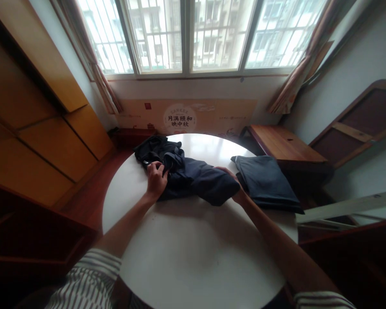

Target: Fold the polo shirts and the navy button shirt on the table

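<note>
A crumpled dark navy garment [196,174] lies across the far part of the white round table [193,249]; from the frame I cannot tell which kind of garment it is. My left hand [157,176] is closed on its bunched cloth at the left, thumb and fingers pinching a fold. At the garment's right end, my right hand [239,193] grips the smooth cloth from the far side, and the cloth hides most of its fingers. Just right of that hand rests a folded dark blue piece of clothing [265,178], flat near the table's right edge.
Beyond the table stand a low wooden table [286,143] at the right and a barred window [186,38]. Wooden cabinets [58,146] line the left side. Dark red wooden furniture [28,240] flanks the table at the lower left.
</note>
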A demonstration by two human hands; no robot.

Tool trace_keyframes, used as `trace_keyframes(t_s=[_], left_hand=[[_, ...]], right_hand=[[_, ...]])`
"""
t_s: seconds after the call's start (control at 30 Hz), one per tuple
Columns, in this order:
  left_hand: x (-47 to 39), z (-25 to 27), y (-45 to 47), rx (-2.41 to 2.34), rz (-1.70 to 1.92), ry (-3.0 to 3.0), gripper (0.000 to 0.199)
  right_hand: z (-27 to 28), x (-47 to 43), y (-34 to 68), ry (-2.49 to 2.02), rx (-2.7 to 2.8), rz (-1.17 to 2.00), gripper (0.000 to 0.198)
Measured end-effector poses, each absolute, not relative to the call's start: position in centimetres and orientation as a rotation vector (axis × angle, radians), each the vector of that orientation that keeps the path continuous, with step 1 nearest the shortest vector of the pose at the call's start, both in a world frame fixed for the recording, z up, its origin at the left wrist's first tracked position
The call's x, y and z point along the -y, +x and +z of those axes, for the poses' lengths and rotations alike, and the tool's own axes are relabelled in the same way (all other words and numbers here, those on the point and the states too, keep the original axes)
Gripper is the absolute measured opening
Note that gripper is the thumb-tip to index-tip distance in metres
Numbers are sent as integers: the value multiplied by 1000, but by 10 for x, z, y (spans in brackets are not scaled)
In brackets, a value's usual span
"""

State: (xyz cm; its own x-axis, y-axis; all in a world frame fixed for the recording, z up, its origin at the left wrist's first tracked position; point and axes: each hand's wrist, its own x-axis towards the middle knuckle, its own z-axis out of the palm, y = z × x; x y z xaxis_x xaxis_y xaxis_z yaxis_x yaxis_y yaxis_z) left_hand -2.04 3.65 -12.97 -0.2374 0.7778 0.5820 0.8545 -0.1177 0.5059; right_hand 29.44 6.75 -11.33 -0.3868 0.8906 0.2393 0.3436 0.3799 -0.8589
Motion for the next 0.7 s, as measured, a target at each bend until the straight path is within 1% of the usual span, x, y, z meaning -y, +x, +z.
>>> trace_keyframes(t_s=[0.1,0.17,0.2,0.27,0.3,0.33,0.37,0.43,0.5,0.53,0.6,0.63,0.7], left_hand=[[-37,-123,-25,1995,-1366,-1849,18],[-35,-117,-22,2035,-1613,-1917,24],[-32,-114,-19,2061,-1790,-1981,27],[-24,-108,-9,2092,-2149,-2185,37],[-19,-106,-3,2088,-2279,-2340,41],[-12,-103,3,2071,-2333,-2550,43],[-5,-101,9,2046,-2297,-2806,43],[8,-97,19,1989,-2008,-3328,39],[16,-94,26,1979,-1696,-3628,35],[18,-94,29,2007,-1659,-3641,35],[17,-94,33,2111,-1860,-3426,37],[14,-96,34,2152,-2016,-3249,38],[8,-99,33,2171,-2297,-2883,39]], right_hand=[[-113,-66,297,-945,1822,1138,44],[-116,-67,296,-889,1715,1218,44],[-118,-67,295,-880,1682,1209,41],[-122,-68,294,-875,1693,1096,37],[-124,-68,293,-858,1736,1025,41],[-125,-67,293,-828,1797,954,52],[-125,-65,293,-788,1872,889,64],[-122,-60,291,-693,2047,782,85],[-118,-52,288,-584,2218,726,96],[-117,-48,285,-523,2287,728,98],[-116,-40,277,-429,2358,800,93],[-117,-37,273,-409,2357,858,85],[-121,-34,265,-429,2304,961,63]])
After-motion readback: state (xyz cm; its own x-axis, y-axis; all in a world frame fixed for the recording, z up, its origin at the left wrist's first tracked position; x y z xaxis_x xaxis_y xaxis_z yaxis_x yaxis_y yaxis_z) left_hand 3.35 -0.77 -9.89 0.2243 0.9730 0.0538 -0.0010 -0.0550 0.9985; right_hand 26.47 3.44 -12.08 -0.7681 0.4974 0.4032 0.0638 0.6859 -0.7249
